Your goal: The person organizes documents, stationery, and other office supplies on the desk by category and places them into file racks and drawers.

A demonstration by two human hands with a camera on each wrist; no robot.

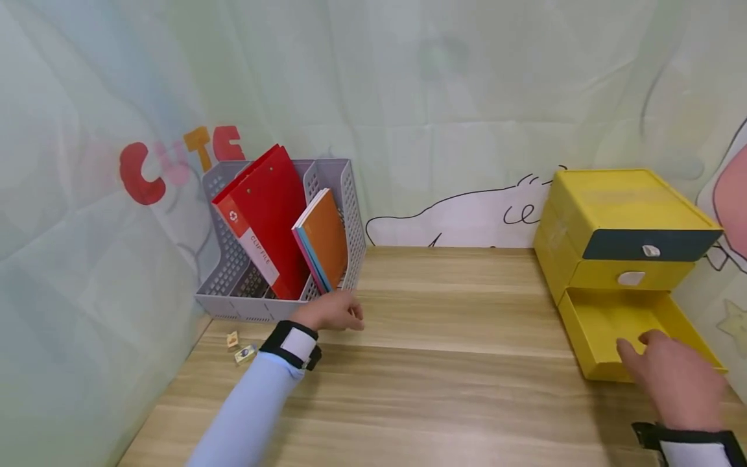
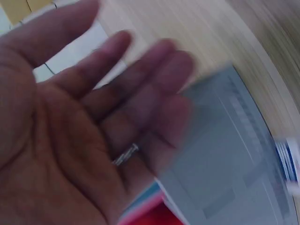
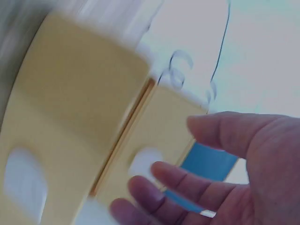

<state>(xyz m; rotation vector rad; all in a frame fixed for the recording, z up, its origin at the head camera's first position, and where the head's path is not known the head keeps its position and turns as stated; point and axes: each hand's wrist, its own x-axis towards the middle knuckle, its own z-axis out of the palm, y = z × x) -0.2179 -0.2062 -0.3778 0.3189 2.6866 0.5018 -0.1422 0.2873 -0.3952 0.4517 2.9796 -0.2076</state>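
My left hand [image 1: 331, 311] hovers at the front edge of a grey perforated file organizer [image 1: 251, 308], its fingers loosely bent and holding nothing. A ring [image 2: 125, 154] shows on one finger. In the organizer lean a red clip file [image 1: 274, 214] and an orange notebook [image 1: 327, 237], which has other thin books behind it. Over at the right, my right hand [image 1: 679, 376] is spread above the pulled-out bottom drawer [image 1: 613, 321] of a yellow drawer box [image 1: 642, 198]. Nothing lies between its thumb and fingers; the right wrist view shows them before the middle drawer's white knob [image 3: 145, 161].
Two small printed pieces [image 1: 245, 354] lie on the wooden table [image 1: 455, 363], left of the left wrist. The box's top drawer has a dark front [image 1: 618, 245] and is closed, as is the middle one. A printed cloth [image 1: 432, 97] hangs behind everything.
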